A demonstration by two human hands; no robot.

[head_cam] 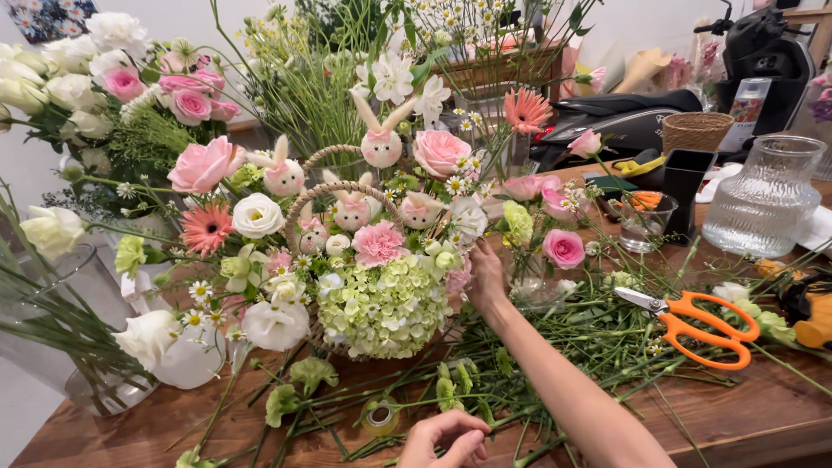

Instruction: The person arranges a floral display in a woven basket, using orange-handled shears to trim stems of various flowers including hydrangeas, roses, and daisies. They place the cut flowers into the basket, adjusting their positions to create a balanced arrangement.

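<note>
A person's right hand (pixel 485 276) reaches into the right flank of a flower basket (pixel 347 260) on a wooden table (pixel 763 407), fingers buried among the blooms; whether they pinch a stem there cannot be told, since petals hide the fingertips. The left hand (pixel 446 438), low at the frame's edge, is loosely curled near a small roll of clear tape (pixel 380 418) and appears to grip nothing.

The basket stands left of centre, packed with pink roses, white lisianthus, a pale green hydrangea head (pixel 381 308), a pink carnation (pixel 378 243), coral gerberas and small rabbit figures on picks (pixel 381 143). Its woven handle (pixel 342 192) arches through the blooms.

Judged from the view, the arrangement looks top-heavy and delicate: petals bruise and thin stems snap or slide out under a careless push. Single flowers are best taken low on the stem, not by the head; the whole basket seems safest lifted from beneath or by its handle.

Cut green stems litter the table. Orange-handled scissors (pixel 693 321) lie to the right, well apart from both hands, with a ribbed glass jug (pixel 763 195) behind them.
</note>
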